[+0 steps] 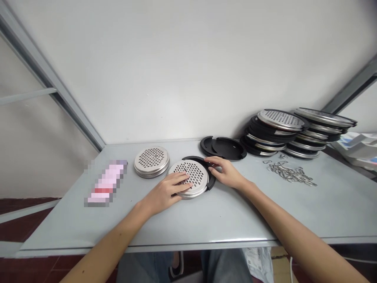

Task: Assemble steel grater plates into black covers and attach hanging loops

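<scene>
Several round metal discs (pixel 198 171), the top one perforated, lie stacked at the middle of the table, partly over a black round holder (pixel 211 181). My left hand (pixel 171 188) rests on the top disc with its fingers spread. On the right side of the black holder, my right hand (pixel 225 171) touches the rim with its fingers apart. Another short stack of perforated discs (pixel 151 159) is to the left. Behind my right hand, black round holders (pixel 229 148) overlap near the wall.
Tall leaning stacks of discs and black holders (pixel 272 131) stand at the back right, with loose metal clips (pixel 290 173) before them. A pixelated pink object (pixel 107 182) lies left. White packaging (pixel 361 147) is far right.
</scene>
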Demonstrator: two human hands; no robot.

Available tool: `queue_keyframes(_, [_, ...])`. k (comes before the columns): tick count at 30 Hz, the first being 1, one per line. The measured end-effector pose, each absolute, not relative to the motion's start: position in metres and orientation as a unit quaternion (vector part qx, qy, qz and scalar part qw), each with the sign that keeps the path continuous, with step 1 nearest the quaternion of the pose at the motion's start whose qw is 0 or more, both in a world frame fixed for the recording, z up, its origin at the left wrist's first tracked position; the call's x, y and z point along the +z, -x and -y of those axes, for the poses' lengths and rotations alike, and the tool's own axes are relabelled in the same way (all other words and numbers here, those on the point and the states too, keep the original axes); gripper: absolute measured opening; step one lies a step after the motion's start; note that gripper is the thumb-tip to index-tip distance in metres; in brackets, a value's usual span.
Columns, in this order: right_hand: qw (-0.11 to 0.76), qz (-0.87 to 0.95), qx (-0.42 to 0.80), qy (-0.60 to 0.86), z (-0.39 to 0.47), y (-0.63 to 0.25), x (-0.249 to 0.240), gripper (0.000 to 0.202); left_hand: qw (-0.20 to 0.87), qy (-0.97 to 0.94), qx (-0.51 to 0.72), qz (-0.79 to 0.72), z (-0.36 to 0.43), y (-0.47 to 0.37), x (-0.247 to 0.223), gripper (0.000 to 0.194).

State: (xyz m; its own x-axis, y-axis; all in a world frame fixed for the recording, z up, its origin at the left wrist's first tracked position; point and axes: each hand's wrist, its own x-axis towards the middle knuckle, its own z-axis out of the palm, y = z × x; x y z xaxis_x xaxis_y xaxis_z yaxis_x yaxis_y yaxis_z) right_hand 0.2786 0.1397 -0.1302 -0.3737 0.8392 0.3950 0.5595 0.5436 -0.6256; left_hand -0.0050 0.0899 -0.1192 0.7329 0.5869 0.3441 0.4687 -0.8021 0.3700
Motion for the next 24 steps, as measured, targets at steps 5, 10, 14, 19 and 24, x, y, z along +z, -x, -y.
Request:
queue_keyframes(5, [0.351, 0.808, 0.200, 0.429, -0.1394, -0.2795, -0.1284, 0.035, 0.140, -0.919, 0.227, -0.291, -0.0908, 0.0045, -0.1202, 0.043])
queue_keyframes(10, [0.350, 0.808, 0.204, 0.427, -0.1382, -0.2785, -0.1286, 0.036, 0.147, -0.918, 0.223, -0.292, -0.0916, 0.0038, -0.1192, 0.040])
queue_keyframes(14, [0.344, 0.813, 0.198, 0.427, -0.1372, -0.2789, -0.1314, 0.038, 0.142, -0.921, 0.219, -0.291, -0.0913, 0.0037, -0.1200, 0.040])
queue_keyframes(19, [0.328, 0.817, 0.187, 0.436, -0.1361, -0.2766, -0.1314, 0.040, 0.126, -0.922, 0.216, -0.295, -0.0916, 0.0025, -0.1222, 0.038])
queue_keyframes(24, [0.305, 0.824, 0.176, 0.445, -0.1390, -0.2763, -0.1304, 0.039, 0.111, -0.926, 0.224, -0.284, -0.0925, 0.0024, -0.1206, 0.039])
